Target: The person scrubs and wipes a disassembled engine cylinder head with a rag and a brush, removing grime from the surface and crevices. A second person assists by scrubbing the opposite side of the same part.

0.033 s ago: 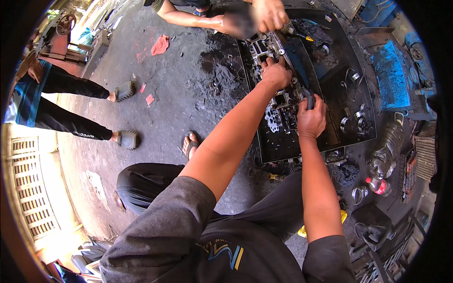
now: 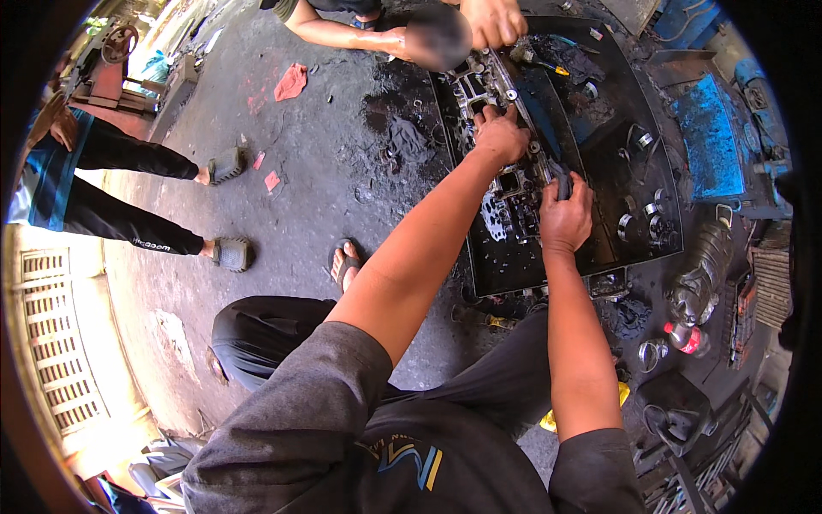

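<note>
A long metal engine part (image 2: 471, 87), which looks like a cylinder head, lies lengthwise over a black tray (image 2: 629, 171). My left hand (image 2: 502, 137) grips it near the middle, fingers curled over its edge by an opening. Closer to me, my right hand (image 2: 566, 216) is closed on a small dark block (image 2: 562, 182) at the part's right edge. What the block is made of cannot be told. At the far end, a co-worker's hand (image 2: 492, 20) is over the same part; their other hand is partly hidden.
Metal rings (image 2: 628, 226) and a yellow-tipped brush (image 2: 548, 64) lie in the tray. A dark rag (image 2: 409, 140) sits on the oily floor to its left. Right of the tray are a plastic bottle (image 2: 687, 337) and a blue metal plate (image 2: 706, 137). Another person's legs (image 2: 137, 231) are at left.
The co-worker's hand at the far end has shifted slightly to the right. My own hands and the engine part show no visible movement.
</note>
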The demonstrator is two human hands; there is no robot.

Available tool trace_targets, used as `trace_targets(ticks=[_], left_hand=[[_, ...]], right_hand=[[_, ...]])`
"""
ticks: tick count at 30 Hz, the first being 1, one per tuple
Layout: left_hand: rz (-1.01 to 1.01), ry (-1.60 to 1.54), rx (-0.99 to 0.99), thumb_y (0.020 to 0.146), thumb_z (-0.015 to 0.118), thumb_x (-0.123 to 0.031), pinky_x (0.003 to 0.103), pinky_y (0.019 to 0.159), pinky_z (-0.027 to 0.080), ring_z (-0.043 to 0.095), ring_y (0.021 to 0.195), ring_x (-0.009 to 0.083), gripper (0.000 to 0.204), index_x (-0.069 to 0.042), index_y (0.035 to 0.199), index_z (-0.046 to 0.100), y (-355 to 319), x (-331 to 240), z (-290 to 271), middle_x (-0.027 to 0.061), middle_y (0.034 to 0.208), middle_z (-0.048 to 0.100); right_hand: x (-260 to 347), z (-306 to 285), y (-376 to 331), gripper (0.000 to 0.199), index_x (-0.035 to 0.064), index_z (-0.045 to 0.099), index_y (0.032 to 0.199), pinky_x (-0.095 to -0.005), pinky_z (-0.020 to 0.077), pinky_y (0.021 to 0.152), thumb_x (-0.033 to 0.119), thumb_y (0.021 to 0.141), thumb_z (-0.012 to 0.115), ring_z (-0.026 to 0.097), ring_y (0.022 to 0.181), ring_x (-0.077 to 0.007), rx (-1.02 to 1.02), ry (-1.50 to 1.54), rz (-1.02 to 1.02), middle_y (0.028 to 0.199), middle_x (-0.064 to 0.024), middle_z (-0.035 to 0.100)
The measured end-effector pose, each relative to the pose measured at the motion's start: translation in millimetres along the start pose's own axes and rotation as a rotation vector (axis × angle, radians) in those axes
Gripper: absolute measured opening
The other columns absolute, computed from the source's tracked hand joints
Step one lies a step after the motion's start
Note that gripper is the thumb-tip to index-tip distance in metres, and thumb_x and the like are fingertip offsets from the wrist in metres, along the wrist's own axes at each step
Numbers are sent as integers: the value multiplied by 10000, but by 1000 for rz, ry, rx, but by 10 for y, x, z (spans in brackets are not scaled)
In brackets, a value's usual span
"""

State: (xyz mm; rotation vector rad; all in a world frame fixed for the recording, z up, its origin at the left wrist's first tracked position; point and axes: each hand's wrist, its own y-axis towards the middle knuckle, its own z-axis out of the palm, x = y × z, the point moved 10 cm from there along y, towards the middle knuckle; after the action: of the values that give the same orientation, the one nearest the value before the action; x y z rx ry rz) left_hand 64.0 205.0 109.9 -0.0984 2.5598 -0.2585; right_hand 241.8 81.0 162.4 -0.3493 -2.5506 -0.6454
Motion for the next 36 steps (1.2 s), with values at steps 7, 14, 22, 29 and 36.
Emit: trace_targets(ticks=[7, 14, 22, 29, 36], left_hand=[[-34, -43, 32, 843, 574, -271, 558, 1118, 305, 227, 1403, 489, 597, -251, 1431, 476, -24, 105, -66, 239, 1483, 314], [-137, -134, 63, 844, 582, -244, 530, 1154, 265, 194, 1426, 497, 559, -285, 1397, 508, 9, 201, -143, 240, 1512, 282], [-41, -45, 114, 850, 555, -272, 502, 1180, 213, 178, 1428, 513, 615, -338, 1452, 442, 96, 244, -4, 277, 1534, 236], [41, 8, 104, 830, 563, -243, 519, 1152, 256, 273, 1364, 536, 617, -241, 1438, 460, 86, 162, -74, 305, 1435, 378], [304, -58, -277, 805, 665, -140, 510, 1056, 377, 457, 1201, 460, 635, -1, 1382, 440, -1108, 139, -417, 282, 1286, 487]], right_hand=[[38, -34, 1, 348, 99, 633, 1117, -462, 534, 751, 324, 851, 650, 655, 913, -374, -18, 29, -8, 1060, -153, 657], [26, -17, -6, 346, 86, 632, 1118, -458, 529, 774, 309, 853, 651, 648, 944, -369, -1, 26, -5, 1068, -154, 656], [51, -30, -2, 361, 90, 618, 1109, -455, 558, 710, 321, 834, 661, 663, 886, -347, -31, -15, -44, 1030, -133, 647], [29, -8, -8, 346, 88, 630, 1117, -460, 537, 749, 316, 856, 644, 655, 913, -371, 7, -12, -4, 1053, -147, 657], [45, -12, -18, 352, 91, 628, 1115, -451, 552, 715, 319, 848, 648, 659, 899, -356, -16, -28, -58, 1046, -141, 653]])
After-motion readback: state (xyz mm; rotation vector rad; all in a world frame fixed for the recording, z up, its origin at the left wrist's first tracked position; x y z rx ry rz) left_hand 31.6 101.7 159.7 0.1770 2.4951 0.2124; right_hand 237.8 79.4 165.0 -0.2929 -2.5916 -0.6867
